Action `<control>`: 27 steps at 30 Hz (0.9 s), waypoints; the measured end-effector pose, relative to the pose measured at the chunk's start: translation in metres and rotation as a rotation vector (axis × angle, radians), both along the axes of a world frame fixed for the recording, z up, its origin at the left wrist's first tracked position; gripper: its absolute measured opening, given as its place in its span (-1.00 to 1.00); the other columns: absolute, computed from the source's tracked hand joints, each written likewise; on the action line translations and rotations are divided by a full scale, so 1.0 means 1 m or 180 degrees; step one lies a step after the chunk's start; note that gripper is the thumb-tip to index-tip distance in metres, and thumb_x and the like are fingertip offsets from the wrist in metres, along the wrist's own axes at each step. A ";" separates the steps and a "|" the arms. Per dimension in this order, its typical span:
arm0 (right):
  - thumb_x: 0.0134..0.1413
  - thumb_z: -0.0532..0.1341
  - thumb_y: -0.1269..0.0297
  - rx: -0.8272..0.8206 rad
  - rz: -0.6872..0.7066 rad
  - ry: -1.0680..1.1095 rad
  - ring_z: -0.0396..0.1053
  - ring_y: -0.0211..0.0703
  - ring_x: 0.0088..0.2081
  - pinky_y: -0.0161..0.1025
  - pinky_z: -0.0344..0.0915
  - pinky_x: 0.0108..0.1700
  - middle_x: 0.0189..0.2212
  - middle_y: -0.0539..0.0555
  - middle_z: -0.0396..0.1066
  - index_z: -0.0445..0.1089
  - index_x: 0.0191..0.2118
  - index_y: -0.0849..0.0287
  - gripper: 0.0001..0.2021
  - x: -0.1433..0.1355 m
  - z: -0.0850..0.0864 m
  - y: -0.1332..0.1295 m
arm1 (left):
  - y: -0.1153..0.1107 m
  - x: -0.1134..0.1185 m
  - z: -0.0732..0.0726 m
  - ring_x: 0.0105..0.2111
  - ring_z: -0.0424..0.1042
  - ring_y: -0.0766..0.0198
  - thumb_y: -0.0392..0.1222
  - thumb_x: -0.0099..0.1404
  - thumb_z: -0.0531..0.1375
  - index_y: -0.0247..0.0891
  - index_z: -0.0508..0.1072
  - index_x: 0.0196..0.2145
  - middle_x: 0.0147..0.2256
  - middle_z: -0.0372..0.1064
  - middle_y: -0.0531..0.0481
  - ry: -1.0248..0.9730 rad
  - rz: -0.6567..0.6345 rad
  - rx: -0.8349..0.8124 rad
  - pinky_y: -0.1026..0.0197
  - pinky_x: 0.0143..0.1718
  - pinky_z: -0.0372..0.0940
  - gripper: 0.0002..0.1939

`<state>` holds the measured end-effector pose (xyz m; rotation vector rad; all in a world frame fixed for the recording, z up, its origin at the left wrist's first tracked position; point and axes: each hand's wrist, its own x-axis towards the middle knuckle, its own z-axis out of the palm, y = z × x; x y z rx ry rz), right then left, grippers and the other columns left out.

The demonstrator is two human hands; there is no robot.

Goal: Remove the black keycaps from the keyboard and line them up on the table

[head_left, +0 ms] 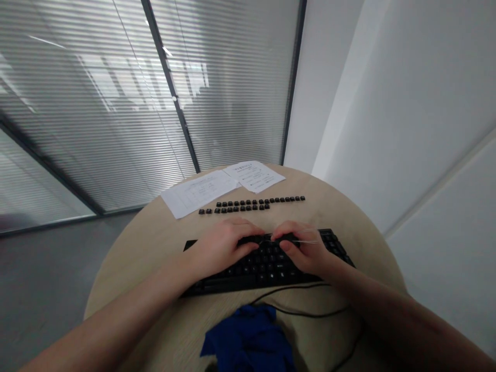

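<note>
A black keyboard lies on the round wooden table, under both hands. My right hand is closed around a small tool with a black handle and thin wires, held over the keyboard's upper keys. My left hand rests at the keyboard's upper middle, its fingers bent together; what lies between them, if anything, is too dark to make out. Beyond the keyboard, several loose black keycaps stand in two rows.
Two printed paper sheets lie at the table's far side. A blue cloth is at the near edge, with a black cable curving beside it. Blinds and a pale wall stand beyond the round table.
</note>
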<state>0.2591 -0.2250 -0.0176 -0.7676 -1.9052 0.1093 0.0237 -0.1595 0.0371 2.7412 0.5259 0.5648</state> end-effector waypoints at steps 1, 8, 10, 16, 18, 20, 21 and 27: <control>0.39 0.16 0.22 0.0087 0.0001 -0.0057 0.54 -0.13 -0.38 -0.23 0.43 -0.31 -0.37 0.07 0.57 0.41 -0.16 0.08 -0.88 0.001 0.003 -0.001 | 0.000 0.002 0.000 -0.10 0.56 0.16 -0.26 0.42 0.25 -0.17 0.57 0.00 -0.14 0.62 -0.01 -0.0017 0.0009 0.0020 0.07 0.03 0.42 -0.77; 0.39 0.15 0.23 0.0420 -0.0133 -0.0186 0.52 -0.16 -0.41 -0.26 0.40 -0.35 -0.40 0.05 0.56 0.40 -0.19 0.10 -0.88 0.011 0.013 0.000 | 0.000 0.022 0.010 -0.22 0.55 0.20 -0.29 0.31 0.30 -0.16 0.63 -0.15 -0.21 0.61 0.01 -0.0128 0.0295 -0.0242 0.18 -0.15 0.44 -0.83; 0.39 0.15 0.23 0.0394 -0.0185 -0.0194 0.50 -0.18 -0.44 -0.27 0.39 -0.37 -0.42 0.03 0.55 0.40 -0.21 0.10 -0.87 0.013 0.013 0.002 | 0.005 0.026 0.011 -0.32 0.53 0.25 -0.27 0.27 0.33 -0.14 0.66 -0.18 -0.27 0.59 0.04 -0.0036 0.0406 -0.0493 0.22 -0.26 0.42 -0.83; 0.32 0.15 0.30 0.0334 -0.0698 -0.0215 0.44 -0.21 -0.52 -0.29 0.31 -0.44 -0.52 0.01 0.50 0.40 -0.33 0.11 -0.83 0.031 0.014 0.013 | 0.051 0.039 0.000 -0.42 0.49 0.29 -0.17 0.29 0.33 -0.13 0.66 -0.12 -0.38 0.55 0.08 -0.0249 0.0642 -0.0897 0.26 -0.32 0.39 -0.80; 0.32 0.15 0.29 0.0281 -0.0992 -0.0095 0.42 -0.21 -0.53 -0.29 0.29 -0.45 -0.53 0.01 0.49 0.40 -0.35 0.11 -0.82 0.040 0.014 0.019 | 0.073 0.051 -0.008 -0.37 0.52 0.26 -0.19 0.32 0.30 -0.15 0.63 -0.06 -0.34 0.57 0.05 -0.0159 0.0755 -0.0564 0.23 -0.27 0.41 -0.76; 0.33 0.15 0.27 0.0206 -0.1245 0.0098 0.40 -0.22 -0.55 -0.29 0.27 -0.47 -0.53 0.01 0.48 0.41 -0.34 0.12 -0.81 0.048 0.012 0.024 | 0.093 0.068 -0.018 -0.27 0.54 0.20 -0.21 0.35 0.26 -0.17 0.62 -0.07 -0.25 0.60 0.00 0.0181 0.0848 0.0151 0.17 -0.18 0.42 -0.78; 0.33 0.14 0.26 0.0179 -0.1336 0.0181 0.39 -0.23 -0.56 -0.29 0.26 -0.48 -0.52 0.01 0.48 0.41 -0.34 0.12 -0.81 0.051 0.010 0.026 | 0.101 0.078 -0.024 -0.21 0.54 0.16 -0.24 0.33 0.27 -0.18 0.62 -0.11 -0.22 0.61 -0.02 0.0274 0.0823 0.0288 0.13 -0.12 0.41 -0.80; 0.33 0.15 0.24 0.0169 -0.1517 0.0314 0.35 -0.27 -0.60 -0.30 0.23 -0.49 -0.54 -0.01 0.46 0.41 -0.32 0.14 -0.81 0.060 0.005 0.033 | 0.129 0.122 -0.055 -0.14 0.50 0.04 -0.30 0.24 0.27 -0.18 0.61 -0.24 -0.27 0.59 -0.06 0.0698 0.0592 0.0698 0.03 -0.01 0.34 -0.85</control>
